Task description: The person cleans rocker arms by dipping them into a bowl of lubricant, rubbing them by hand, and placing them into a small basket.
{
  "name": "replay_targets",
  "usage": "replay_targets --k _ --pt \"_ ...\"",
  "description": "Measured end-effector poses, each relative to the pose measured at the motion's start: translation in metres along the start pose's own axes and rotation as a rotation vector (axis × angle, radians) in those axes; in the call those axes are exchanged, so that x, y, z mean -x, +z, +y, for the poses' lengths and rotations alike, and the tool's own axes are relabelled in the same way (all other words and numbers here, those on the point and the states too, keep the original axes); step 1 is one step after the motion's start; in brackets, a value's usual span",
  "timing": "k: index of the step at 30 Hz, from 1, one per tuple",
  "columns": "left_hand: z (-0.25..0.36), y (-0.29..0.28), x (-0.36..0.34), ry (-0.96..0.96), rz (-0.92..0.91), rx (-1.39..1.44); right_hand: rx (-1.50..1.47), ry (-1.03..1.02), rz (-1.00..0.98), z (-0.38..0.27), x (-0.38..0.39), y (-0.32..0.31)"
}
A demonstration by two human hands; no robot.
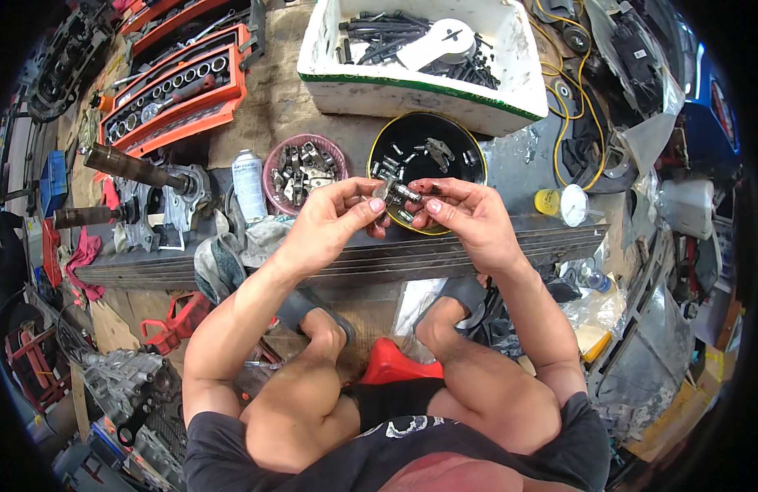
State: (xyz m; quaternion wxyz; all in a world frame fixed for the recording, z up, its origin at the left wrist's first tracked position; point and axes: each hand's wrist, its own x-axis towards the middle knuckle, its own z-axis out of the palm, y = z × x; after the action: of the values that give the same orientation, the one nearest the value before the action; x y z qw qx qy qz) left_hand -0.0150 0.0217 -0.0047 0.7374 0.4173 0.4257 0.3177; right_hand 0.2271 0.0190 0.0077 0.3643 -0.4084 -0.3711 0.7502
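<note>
My left hand (346, 215) grips a small greasy metal part (387, 187) between thumb and fingers. My right hand (461, 217) has its fingers closed on a small cylindrical metal piece (407, 193), against or beside the part in my left hand. Dark smears mark my fingertips. Both hands are over the front of a black yellow-rimmed bowl (475, 143), which holds shiny little cylinders (397, 149) and a flat metal piece (440, 152). A pink mesh basket (274, 168) full of similar metal parts stands left of the bowl.
At the back are a white foam box (420, 98) of bolts and an orange socket case (174, 119). A spray can (249, 184) and shafted housing (161, 201) are left, a yellow container (547, 202) right. Cloths (227, 254) lie on the bench edge, above my knees.
</note>
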Motion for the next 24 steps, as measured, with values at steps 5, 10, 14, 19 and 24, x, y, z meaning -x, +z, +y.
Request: replay_targets --k 5,10,14,19,24 --pt "0.002 0.001 0.000 0.003 0.000 0.023 0.017 0.005 0.018 0.009 -0.002 0.008" --pt "-0.001 0.002 -0.002 0.029 0.020 -0.002 -0.159 0.112 0.063 0.014 -0.005 0.006" --pt "-0.010 -0.002 -0.005 0.051 -0.009 -0.102 -0.057 0.105 0.032 0.022 -0.007 0.007" --pt "-0.016 -0.005 -0.007 0.003 -0.042 -0.171 0.155 0.081 0.063 0.033 -0.006 0.002" --pt "-0.024 -0.016 -0.012 -0.124 0.032 -0.042 0.042 0.102 0.123 0.033 -0.008 -0.016"
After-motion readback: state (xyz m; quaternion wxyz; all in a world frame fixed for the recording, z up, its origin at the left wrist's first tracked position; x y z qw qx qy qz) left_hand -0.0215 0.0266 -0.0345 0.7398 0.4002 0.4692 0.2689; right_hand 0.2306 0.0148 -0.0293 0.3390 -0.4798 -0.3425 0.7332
